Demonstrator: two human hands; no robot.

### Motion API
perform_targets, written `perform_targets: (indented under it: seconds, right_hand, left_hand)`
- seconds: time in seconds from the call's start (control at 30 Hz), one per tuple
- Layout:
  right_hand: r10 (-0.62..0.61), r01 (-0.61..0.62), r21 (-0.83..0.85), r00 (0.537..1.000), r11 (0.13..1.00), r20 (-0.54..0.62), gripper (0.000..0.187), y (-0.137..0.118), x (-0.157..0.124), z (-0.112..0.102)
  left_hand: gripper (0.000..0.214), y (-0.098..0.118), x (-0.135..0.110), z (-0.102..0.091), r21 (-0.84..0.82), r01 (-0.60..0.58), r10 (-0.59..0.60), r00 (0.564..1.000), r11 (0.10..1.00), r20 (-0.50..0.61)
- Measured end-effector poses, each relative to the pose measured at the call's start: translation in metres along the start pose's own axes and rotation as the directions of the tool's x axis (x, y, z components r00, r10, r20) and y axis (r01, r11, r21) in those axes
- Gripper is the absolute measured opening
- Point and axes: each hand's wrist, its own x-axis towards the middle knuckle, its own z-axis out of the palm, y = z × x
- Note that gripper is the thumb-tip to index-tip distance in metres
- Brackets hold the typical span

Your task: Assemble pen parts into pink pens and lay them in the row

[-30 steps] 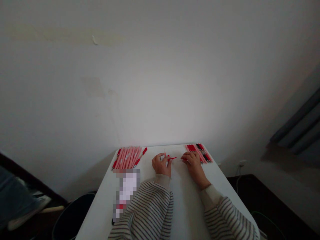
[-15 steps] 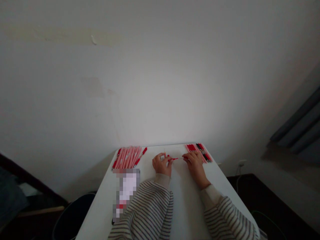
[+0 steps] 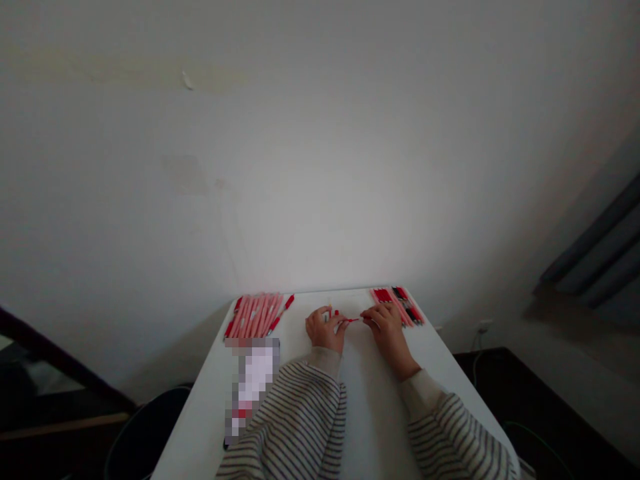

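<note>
Near the far edge of the table, both my hands work on pen parts held between fingertips. My left hand [image 3: 326, 332] is closed in a pinch on a thin red pen refill [image 3: 353, 320], whose end points right. My right hand [image 3: 389, 333] is closed on a small dark red pen part [image 3: 367, 317], mostly covered by its fingers. The two parts almost meet; whether they touch I cannot tell. Beside the left fingers stands a small red piece [image 3: 337, 313]. A row of pink and red pens [image 3: 410, 312] lies just beyond my right hand.
A pile of pink pens with red grips [image 3: 256, 315] lies at the table's far left corner. Nearer me is a phone [image 3: 257, 373] with a blurred-out screen. The white table [image 3: 370, 427] stands against a wall [image 3: 320, 167]. A dark bin [image 3: 150, 433] is on the floor at left.
My right hand has shifted slightly left, narrowing the gap between its part and the red refill. My left hand has barely moved.
</note>
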Motion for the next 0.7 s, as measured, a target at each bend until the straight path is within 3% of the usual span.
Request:
perform_targets:
  seconds: [0.23, 0.43, 0.7]
  right_hand:
    - [-0.02, 0.02, 0.024, 0.999, 1.0, 0.027, 0.017, -0.0041, 0.0011, -0.0017]
    - [-0.029, 0.028, 0.02, 0.998, 0.999, 0.053, 0.015, -0.0013, -0.0003, 0.0004]
    - [-0.039, 0.038, 0.046, 0.999, 0.998, 0.038, 0.017, 0.0, -0.0003, 0.001]
  left_hand:
    - [0.009, 0.0026, -0.0014, 0.0023, 0.038, -0.027, 0.028, 0.999, 0.999, -0.034]
    - [0.011, 0.0013, -0.0001, 0.0002, 0.035, -0.034, 0.032, 0.998, 0.999, 0.046]
    - [0.013, 0.0104, -0.0018, -0.0011, 0.058, 0.039, -0.041, 0.998, 0.998, 0.039]
